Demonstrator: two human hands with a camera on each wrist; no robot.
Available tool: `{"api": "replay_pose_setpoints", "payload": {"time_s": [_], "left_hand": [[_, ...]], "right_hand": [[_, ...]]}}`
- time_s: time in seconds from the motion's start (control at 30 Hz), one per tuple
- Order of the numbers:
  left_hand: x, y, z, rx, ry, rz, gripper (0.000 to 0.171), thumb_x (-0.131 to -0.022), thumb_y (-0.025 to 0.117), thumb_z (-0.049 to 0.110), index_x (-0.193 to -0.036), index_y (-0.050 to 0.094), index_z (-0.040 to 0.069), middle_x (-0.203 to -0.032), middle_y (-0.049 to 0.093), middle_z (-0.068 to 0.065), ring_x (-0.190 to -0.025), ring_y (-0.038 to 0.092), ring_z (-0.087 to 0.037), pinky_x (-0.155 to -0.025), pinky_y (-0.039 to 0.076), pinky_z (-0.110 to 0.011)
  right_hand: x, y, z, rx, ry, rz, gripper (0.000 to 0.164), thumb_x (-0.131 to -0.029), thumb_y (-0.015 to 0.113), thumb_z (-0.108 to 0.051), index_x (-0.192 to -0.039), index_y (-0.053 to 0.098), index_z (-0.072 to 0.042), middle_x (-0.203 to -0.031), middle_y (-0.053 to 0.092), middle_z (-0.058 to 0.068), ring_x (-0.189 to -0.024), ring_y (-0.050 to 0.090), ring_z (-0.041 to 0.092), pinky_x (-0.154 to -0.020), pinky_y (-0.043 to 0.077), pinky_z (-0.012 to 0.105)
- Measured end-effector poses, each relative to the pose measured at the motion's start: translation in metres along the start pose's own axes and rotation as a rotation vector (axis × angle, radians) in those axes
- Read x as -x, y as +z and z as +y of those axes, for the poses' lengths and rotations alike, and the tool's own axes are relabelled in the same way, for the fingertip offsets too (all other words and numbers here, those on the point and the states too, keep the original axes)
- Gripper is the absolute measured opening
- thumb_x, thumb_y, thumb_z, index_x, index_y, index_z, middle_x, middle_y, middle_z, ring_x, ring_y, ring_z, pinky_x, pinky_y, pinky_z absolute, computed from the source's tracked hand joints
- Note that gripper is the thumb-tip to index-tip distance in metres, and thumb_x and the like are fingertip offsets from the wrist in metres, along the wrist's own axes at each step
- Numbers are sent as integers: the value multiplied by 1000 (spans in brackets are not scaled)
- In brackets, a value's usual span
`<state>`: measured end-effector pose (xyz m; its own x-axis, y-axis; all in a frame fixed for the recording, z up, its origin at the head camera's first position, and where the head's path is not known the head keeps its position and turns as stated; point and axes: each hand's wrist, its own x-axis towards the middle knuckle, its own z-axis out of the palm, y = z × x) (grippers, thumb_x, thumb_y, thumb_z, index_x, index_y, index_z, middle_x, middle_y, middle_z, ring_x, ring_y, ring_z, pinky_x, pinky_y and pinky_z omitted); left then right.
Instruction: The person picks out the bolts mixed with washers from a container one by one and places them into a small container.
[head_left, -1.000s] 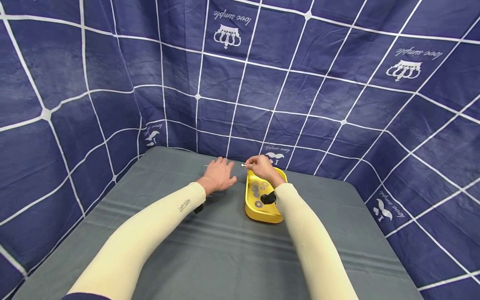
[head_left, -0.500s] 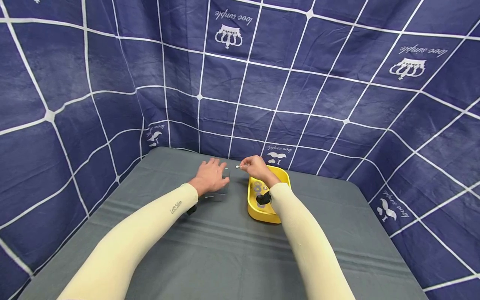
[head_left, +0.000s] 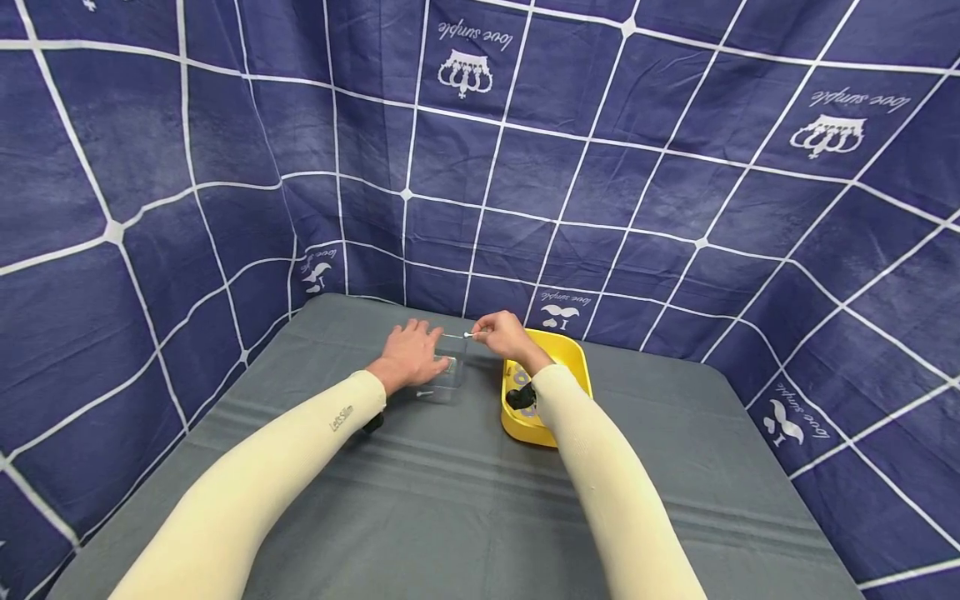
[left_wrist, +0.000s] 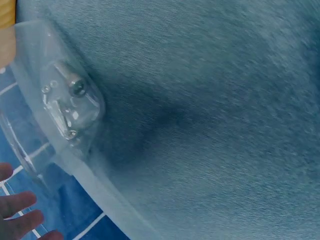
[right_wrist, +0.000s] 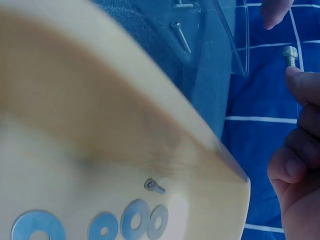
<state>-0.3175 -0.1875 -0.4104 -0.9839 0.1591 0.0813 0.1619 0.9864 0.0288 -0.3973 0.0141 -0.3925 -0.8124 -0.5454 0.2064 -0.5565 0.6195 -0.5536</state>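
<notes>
My right hand (head_left: 504, 333) pinches a small socket-head bolt (right_wrist: 290, 55) between thumb and fingers, above the far left end of the yellow tray (head_left: 531, 433). The bolt's head points toward my left hand. Fingers spread, my left hand (head_left: 411, 354) reaches over a clear plastic box (head_left: 441, 395). In the left wrist view its thumb overlaps the box wall (left_wrist: 30, 60), and the other fingers stand fairly straight beyond the rim. Inside the box lie several bolts, one of them a long thin bolt (right_wrist: 181, 37).
Several flat washers (right_wrist: 135, 220) and one short bolt (right_wrist: 155, 186) lie in the yellow tray. A grey cloth (head_left: 480, 500) covers the table. Blue gridded curtains (head_left: 555, 150) hang behind and at both sides.
My right hand has moved a little left with the bolt, closer to the box. My left hand has shifted left, and more of the clear box shows.
</notes>
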Motion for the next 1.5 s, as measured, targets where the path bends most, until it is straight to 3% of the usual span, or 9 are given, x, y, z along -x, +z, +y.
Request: {"api": "replay_pose_setpoints", "payload": {"time_s": [0.63, 0.83, 1.07, 1.5], "left_hand": [[12, 7, -22, 12, -39, -29, 72, -97, 52, 53, -154, 40, 12, -151, 44, -22, -143, 37, -39, -113, 31, -61], [15, 10, -26, 2, -68, -56, 73, -98, 52, 53, -156, 37, 12, -153, 43, -22, -144, 36, -39, -113, 31, -60], [16, 11, -26, 15, -77, -42, 72, -98, 52, 52, -155, 39, 10, -151, 45, -22, -143, 37, -39, -112, 33, -61], [13, 19, -27, 40, -78, -7, 70, -97, 52, 50, -154, 40, 11, -149, 47, -21, -142, 39, -38, -111, 34, -60]], "right_hand": [[-4, 15, -12, -29, -7, -14, 9, -90, 70, -11, -90, 77, -7, -65, 53, -6, -64, 46, 11, -62, 38, 24], [-6, 19, -15, -32, -11, -28, 8, -90, 69, -10, -90, 76, -6, -66, 53, -5, -64, 46, 11, -61, 37, 23], [-8, 24, -23, -42, -14, -51, 9, -90, 70, -12, -91, 77, -6, -67, 52, -4, -65, 45, 12, -60, 36, 23], [-13, 32, -20, -80, 42, -96, 16, -91, 70, -16, -101, 78, -7, -88, 72, 3, -76, 56, 14, -68, 46, 25]]}}
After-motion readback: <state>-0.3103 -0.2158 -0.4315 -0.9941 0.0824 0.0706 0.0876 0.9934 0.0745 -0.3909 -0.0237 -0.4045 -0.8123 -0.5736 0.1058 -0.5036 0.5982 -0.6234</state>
